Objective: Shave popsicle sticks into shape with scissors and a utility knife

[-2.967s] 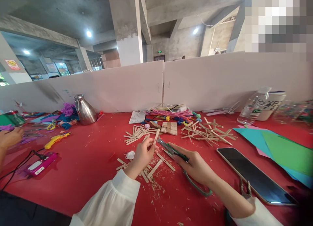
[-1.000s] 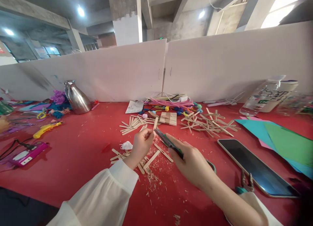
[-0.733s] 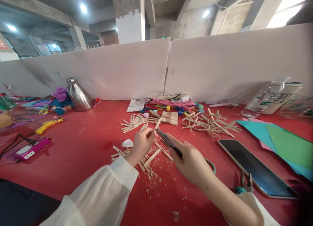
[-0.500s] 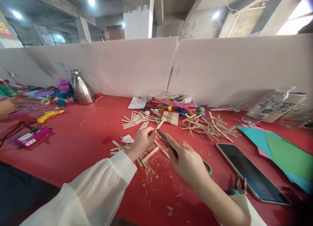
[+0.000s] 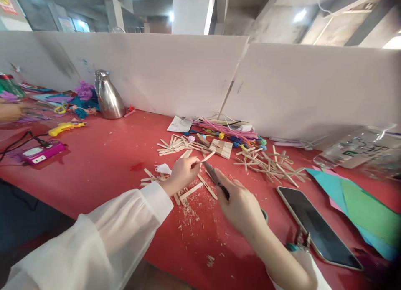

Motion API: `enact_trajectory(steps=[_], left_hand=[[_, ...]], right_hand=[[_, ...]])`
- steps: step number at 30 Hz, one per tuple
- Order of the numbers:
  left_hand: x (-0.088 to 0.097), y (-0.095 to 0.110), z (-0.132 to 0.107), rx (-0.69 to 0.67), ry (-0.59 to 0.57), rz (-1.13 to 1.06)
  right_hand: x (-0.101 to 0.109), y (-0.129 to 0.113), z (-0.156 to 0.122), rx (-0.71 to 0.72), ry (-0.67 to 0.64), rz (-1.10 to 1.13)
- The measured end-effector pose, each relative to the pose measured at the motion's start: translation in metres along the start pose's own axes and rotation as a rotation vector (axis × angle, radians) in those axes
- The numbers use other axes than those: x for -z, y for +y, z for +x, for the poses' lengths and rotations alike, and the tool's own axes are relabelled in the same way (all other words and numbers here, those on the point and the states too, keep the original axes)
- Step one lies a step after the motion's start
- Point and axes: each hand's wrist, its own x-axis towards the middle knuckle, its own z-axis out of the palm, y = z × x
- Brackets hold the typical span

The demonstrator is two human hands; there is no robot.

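My left hand [image 5: 181,174] pinches a flat wooden craft stick [image 5: 208,157] that juts up and to the right above the red table [image 5: 103,164]. My right hand [image 5: 239,204] is wrapped round a green-handled utility knife [image 5: 215,179], its blade tip touching the stick close to my left fingers. Below both hands lie a few loose sticks [image 5: 191,191] and wood shavings [image 5: 189,210].
More sticks lie fanned out [image 5: 173,144] and heaped [image 5: 272,164] further back, beside pipe cleaners [image 5: 227,129]. A phone [image 5: 316,226] and coloured paper [image 5: 363,200] lie right. A steel jug [image 5: 108,95], yellow tool [image 5: 64,128] and pink device [image 5: 40,152] sit left. Another person's hand [image 5: 11,111] shows far left.
The camera has tilted and swung left, so the table slants. Both hands keep stick and knife together; the stick now leans flatter to the right.
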Motion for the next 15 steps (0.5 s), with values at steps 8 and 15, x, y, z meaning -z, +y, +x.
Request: enact_trajectory(steps=[8,15], left_hand=[[-0.001,-0.001,0.0,0.025,-0.006,0.016],[-0.002,-0.005,0.001,0.053,-0.041,0.001]], right_hand=[[-0.003,-0.012,-0.007,0.074,-0.002,-0.301],[-0.002,-0.017,-0.013,0.139,-0.012,-0.414]])
